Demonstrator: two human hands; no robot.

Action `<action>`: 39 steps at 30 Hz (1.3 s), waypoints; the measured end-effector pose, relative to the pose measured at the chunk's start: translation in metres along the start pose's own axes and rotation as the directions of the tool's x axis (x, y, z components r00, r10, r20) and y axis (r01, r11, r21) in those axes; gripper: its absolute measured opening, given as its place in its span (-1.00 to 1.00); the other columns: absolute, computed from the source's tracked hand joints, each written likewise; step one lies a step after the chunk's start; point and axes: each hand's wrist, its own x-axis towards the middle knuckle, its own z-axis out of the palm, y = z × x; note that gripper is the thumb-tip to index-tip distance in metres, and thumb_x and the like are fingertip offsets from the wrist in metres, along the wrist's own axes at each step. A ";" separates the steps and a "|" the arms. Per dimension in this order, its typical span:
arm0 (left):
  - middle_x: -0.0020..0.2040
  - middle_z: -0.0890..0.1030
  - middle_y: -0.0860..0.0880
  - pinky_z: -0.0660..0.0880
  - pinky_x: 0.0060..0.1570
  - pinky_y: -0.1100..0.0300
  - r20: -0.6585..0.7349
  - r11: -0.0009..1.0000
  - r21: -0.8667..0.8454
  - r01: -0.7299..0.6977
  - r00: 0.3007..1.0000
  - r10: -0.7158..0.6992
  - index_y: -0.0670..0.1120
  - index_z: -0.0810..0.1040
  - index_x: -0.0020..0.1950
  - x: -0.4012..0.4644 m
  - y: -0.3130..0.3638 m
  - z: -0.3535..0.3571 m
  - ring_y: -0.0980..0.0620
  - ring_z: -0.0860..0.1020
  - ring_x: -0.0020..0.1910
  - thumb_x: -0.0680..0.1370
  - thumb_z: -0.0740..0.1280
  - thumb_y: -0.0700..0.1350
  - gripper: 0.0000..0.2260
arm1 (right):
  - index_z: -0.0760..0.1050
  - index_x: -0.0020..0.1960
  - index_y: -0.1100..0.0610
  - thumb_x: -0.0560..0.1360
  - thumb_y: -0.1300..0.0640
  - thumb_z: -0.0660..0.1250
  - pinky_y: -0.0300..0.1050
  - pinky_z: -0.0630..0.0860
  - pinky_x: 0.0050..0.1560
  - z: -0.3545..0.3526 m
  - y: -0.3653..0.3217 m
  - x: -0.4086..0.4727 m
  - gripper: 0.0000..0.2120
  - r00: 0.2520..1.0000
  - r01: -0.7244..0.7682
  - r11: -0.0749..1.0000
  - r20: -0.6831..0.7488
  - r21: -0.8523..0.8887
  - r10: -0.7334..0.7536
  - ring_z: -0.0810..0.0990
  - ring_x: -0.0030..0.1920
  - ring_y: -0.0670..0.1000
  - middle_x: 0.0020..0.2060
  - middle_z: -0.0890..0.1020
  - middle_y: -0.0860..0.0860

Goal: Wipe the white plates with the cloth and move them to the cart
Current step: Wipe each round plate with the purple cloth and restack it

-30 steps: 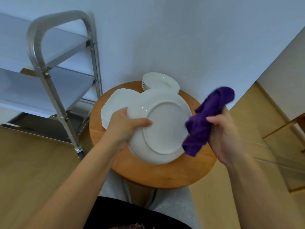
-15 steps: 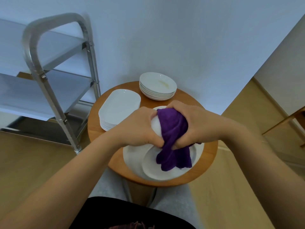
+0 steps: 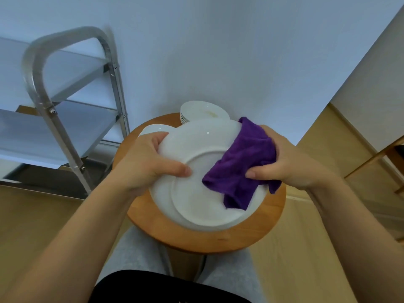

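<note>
I held 1 plate (image 3: 203,178) over the table (image 3: 209,239) and pressed the cloth (image 3: 240,165) to it.

My left hand (image 3: 148,162) gripped the plate's left rim, thumb on its underside, which faced me. My right hand (image 3: 290,162) clutched the purple cloth against the plate's right side. A stack (image 3: 203,110) of white dishes sat at the table's far edge; the cart (image 3: 65,101) stood to the left.

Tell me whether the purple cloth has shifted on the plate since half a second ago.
Yes. The purple cloth slid from the left hand toward the right rim of the plate.
</note>
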 end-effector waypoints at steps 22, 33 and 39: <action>0.12 0.64 -0.11 0.60 -0.05 -0.04 0.100 0.718 -0.650 0.250 0.964 -0.245 -0.06 0.56 0.25 -0.006 -0.047 0.023 -0.13 0.63 0.05 0.31 0.41 0.20 -0.41 | 0.51 0.22 0.05 0.29 0.10 0.36 -0.11 0.57 -0.06 0.052 0.071 -0.017 -0.51 0.667 0.032 0.905 -0.684 0.424 0.296 0.63 0.01 0.03 0.03 0.65 0.05; -0.03 0.69 -0.14 0.63 -0.20 -0.05 0.097 0.581 -0.775 0.247 0.956 -0.277 -0.06 0.68 -0.01 0.012 -0.035 0.029 -0.13 0.67 -0.14 0.47 0.28 -0.01 -0.76 | 0.40 0.37 -0.04 0.54 -0.01 0.27 -0.30 0.47 0.09 0.083 0.066 -0.013 -0.59 0.571 -0.163 0.923 -0.729 0.350 0.377 0.53 0.17 -0.07 0.18 0.57 -0.06; 0.12 0.65 -0.06 0.53 0.11 -0.12 -0.339 0.700 -0.713 -0.053 0.899 -0.277 0.04 0.54 0.18 0.006 -0.034 0.076 -0.11 0.62 0.08 0.54 0.31 -0.06 -0.78 | 0.12 0.51 -0.14 0.56 -0.18 0.14 0.11 0.08 0.46 0.133 0.058 -0.004 -0.45 0.367 -0.473 0.799 -0.741 0.372 0.562 0.10 0.48 0.10 0.48 0.17 0.10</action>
